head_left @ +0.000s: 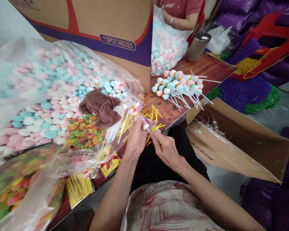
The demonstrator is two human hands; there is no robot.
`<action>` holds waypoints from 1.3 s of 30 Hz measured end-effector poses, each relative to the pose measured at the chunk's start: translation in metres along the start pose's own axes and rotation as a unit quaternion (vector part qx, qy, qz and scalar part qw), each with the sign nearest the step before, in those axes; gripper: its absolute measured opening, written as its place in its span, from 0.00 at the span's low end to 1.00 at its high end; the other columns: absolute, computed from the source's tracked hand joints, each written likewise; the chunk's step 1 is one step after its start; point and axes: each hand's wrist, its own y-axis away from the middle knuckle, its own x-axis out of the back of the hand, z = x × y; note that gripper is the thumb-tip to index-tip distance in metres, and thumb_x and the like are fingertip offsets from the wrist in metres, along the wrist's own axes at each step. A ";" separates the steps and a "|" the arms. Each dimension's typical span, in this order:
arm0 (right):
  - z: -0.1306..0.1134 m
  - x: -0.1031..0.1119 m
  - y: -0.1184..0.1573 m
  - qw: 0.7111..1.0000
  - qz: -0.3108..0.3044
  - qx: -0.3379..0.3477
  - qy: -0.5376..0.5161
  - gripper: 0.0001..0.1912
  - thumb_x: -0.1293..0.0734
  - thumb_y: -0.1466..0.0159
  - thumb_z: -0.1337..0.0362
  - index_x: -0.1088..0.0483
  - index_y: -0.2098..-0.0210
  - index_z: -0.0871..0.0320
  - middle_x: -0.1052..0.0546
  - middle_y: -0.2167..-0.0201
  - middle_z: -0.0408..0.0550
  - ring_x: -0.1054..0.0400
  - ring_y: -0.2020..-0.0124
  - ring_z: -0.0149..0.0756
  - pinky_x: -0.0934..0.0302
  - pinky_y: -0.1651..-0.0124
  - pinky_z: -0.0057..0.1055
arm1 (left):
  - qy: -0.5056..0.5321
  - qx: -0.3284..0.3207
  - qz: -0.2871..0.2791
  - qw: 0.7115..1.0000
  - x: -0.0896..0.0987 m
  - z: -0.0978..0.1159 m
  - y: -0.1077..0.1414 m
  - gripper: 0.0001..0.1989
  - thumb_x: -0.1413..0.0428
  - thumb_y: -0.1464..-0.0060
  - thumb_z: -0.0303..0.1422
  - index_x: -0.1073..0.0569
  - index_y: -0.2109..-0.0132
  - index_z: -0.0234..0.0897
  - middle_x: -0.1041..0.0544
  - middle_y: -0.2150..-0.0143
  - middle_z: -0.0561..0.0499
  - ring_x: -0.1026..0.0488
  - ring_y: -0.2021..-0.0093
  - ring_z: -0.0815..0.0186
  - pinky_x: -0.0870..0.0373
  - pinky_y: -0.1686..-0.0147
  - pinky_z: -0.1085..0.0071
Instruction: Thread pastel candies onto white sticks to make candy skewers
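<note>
My left hand (136, 136) is wrapped around a marshmallow skewer (144, 123) that seems to sit in a clear printed wrapper. The fingertips of my right hand (165, 146) are pinched together at the lower end of its white stick. Whether a twist tie is also between those fingers is too small to tell. Gold twist ties (154, 112) lie scattered on the table just beyond my hands. White sticks (114, 126) are piled left of my left hand, beside a crumpled brown cloth (100, 107).
Bagged marshmallows (48, 115) and gummy rings (84, 131) spread across the left. A large carton (91, 29) stands behind. Finished skewers (178, 85) are stacked at right, near a grey tumbler (198, 46). An open box (238, 141) sits below the table edge. Another person (183, 16) sits opposite.
</note>
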 end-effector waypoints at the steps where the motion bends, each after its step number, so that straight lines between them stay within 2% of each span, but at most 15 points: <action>1: 0.001 -0.002 -0.001 1.000 -0.002 0.010 -0.004 0.15 0.45 0.28 0.65 0.33 0.69 0.56 0.28 0.79 0.43 0.39 0.81 0.29 0.48 0.74 0.26 | -0.010 0.007 -0.004 1.000 -0.001 -0.001 0.001 0.15 0.38 0.45 0.42 0.29 0.69 0.35 0.22 0.71 0.51 0.20 0.61 0.63 0.26 0.55 0.66; 5: 0.000 -0.011 -0.010 0.999 0.023 0.027 0.026 0.15 0.47 0.29 0.67 0.35 0.70 0.57 0.28 0.78 0.45 0.39 0.80 0.29 0.49 0.74 0.27 | -0.050 0.030 -0.023 0.998 0.000 -0.008 0.006 0.16 0.37 0.48 0.44 0.27 0.65 0.34 0.21 0.69 0.50 0.20 0.61 0.62 0.27 0.56 0.66; 8: -0.005 -0.013 -0.017 0.998 0.028 -0.009 0.052 0.15 0.48 0.29 0.67 0.34 0.69 0.58 0.29 0.77 0.46 0.38 0.79 0.30 0.50 0.73 0.27 | -0.073 0.045 -0.044 0.995 0.001 -0.009 0.009 0.16 0.36 0.49 0.43 0.26 0.65 0.33 0.20 0.67 0.48 0.21 0.59 0.60 0.27 0.56 0.67; 10: -0.009 -0.009 -0.019 0.999 0.016 -0.044 0.011 0.14 0.47 0.29 0.66 0.34 0.68 0.58 0.29 0.75 0.46 0.38 0.77 0.30 0.48 0.71 0.27 | -0.082 0.048 -0.055 0.994 0.001 -0.007 0.011 0.16 0.37 0.48 0.44 0.25 0.64 0.33 0.19 0.65 0.46 0.21 0.58 0.59 0.27 0.56 0.66; 12: -0.013 -0.002 -0.019 0.993 -0.011 -0.075 -0.089 0.14 0.46 0.29 0.64 0.35 0.69 0.57 0.31 0.75 0.44 0.39 0.76 0.29 0.46 0.69 0.26 | -0.089 0.046 -0.061 0.993 0.002 -0.003 0.012 0.17 0.38 0.46 0.45 0.25 0.60 0.33 0.18 0.64 0.44 0.21 0.58 0.59 0.27 0.57 0.66; 14: -0.016 0.007 -0.017 0.967 -0.055 -0.113 -0.220 0.16 0.44 0.30 0.61 0.37 0.73 0.57 0.34 0.79 0.41 0.42 0.78 0.28 0.47 0.71 0.25 | -0.099 0.042 -0.061 0.992 0.002 0.001 0.012 0.19 0.40 0.45 0.46 0.26 0.56 0.33 0.18 0.63 0.43 0.21 0.59 0.59 0.26 0.58 0.66; 18: -0.019 0.018 -0.016 0.860 -0.108 -0.207 -0.453 0.14 0.38 0.33 0.59 0.33 0.72 0.58 0.39 0.85 0.36 0.52 0.83 0.24 0.57 0.79 0.24 | -0.156 0.024 -0.062 0.986 0.009 0.004 0.012 0.21 0.42 0.43 0.48 0.26 0.54 0.34 0.19 0.64 0.43 0.21 0.63 0.60 0.26 0.62 0.67; 20: -0.020 0.019 -0.017 0.818 -0.104 -0.235 -0.515 0.12 0.35 0.36 0.57 0.31 0.70 0.60 0.38 0.85 0.35 0.55 0.84 0.22 0.62 0.80 0.23 | -0.200 -0.008 -0.035 0.979 0.014 0.003 0.012 0.20 0.43 0.43 0.49 0.26 0.57 0.34 0.19 0.66 0.45 0.22 0.66 0.62 0.27 0.64 0.68; 22: -0.021 0.017 -0.018 0.797 -0.099 -0.250 -0.541 0.13 0.33 0.37 0.56 0.30 0.71 0.61 0.38 0.86 0.36 0.56 0.85 0.21 0.65 0.81 0.23 | -0.248 -0.055 0.001 0.967 0.018 0.002 0.012 0.18 0.44 0.42 0.48 0.27 0.62 0.35 0.21 0.68 0.48 0.23 0.70 0.65 0.28 0.67 0.69; 24: -0.022 0.015 -0.017 0.784 -0.095 -0.260 -0.555 0.13 0.32 0.38 0.56 0.29 0.71 0.61 0.37 0.86 0.36 0.55 0.85 0.20 0.65 0.81 0.23 | -0.304 -0.106 0.021 0.947 0.020 0.003 0.012 0.18 0.45 0.41 0.47 0.28 0.66 0.36 0.23 0.71 0.51 0.26 0.72 0.67 0.30 0.68 0.71; 27: -0.023 0.012 -0.015 0.769 -0.084 -0.270 -0.574 0.13 0.31 0.38 0.57 0.28 0.72 0.61 0.36 0.86 0.37 0.55 0.85 0.20 0.66 0.81 0.23 | -0.394 -0.171 0.019 0.903 0.022 0.005 0.014 0.18 0.49 0.37 0.45 0.30 0.70 0.37 0.27 0.74 0.53 0.29 0.73 0.68 0.32 0.68 0.71; 31: -0.026 0.013 -0.016 0.757 -0.079 -0.270 -0.590 0.13 0.31 0.39 0.58 0.28 0.72 0.62 0.37 0.86 0.37 0.55 0.86 0.19 0.66 0.81 0.23 | -0.505 -0.202 -0.001 0.839 0.027 0.010 0.014 0.20 0.54 0.34 0.42 0.35 0.73 0.38 0.33 0.78 0.55 0.35 0.76 0.69 0.38 0.69 0.71; 33: -0.027 0.014 -0.020 0.749 -0.072 -0.271 -0.600 0.12 0.31 0.39 0.58 0.28 0.72 0.62 0.37 0.87 0.36 0.55 0.86 0.19 0.66 0.82 0.22 | -0.563 -0.214 -0.035 0.797 0.031 0.013 0.014 0.20 0.54 0.34 0.41 0.39 0.74 0.39 0.37 0.79 0.56 0.40 0.77 0.69 0.43 0.72 0.70; 36: -0.028 0.013 -0.025 0.741 -0.069 -0.273 -0.610 0.12 0.30 0.40 0.58 0.29 0.73 0.62 0.38 0.87 0.36 0.55 0.87 0.19 0.66 0.82 0.23 | -0.632 -0.228 -0.119 0.731 0.035 0.021 0.015 0.19 0.55 0.34 0.38 0.41 0.75 0.39 0.39 0.79 0.56 0.43 0.77 0.69 0.47 0.73 0.70; 39: -0.029 0.009 -0.027 0.736 -0.078 -0.279 -0.612 0.13 0.30 0.41 0.58 0.30 0.74 0.61 0.38 0.87 0.35 0.56 0.87 0.19 0.66 0.83 0.22 | -0.668 -0.213 -0.160 0.695 0.040 0.032 0.019 0.17 0.55 0.34 0.36 0.37 0.73 0.39 0.35 0.76 0.55 0.39 0.75 0.68 0.45 0.70 0.69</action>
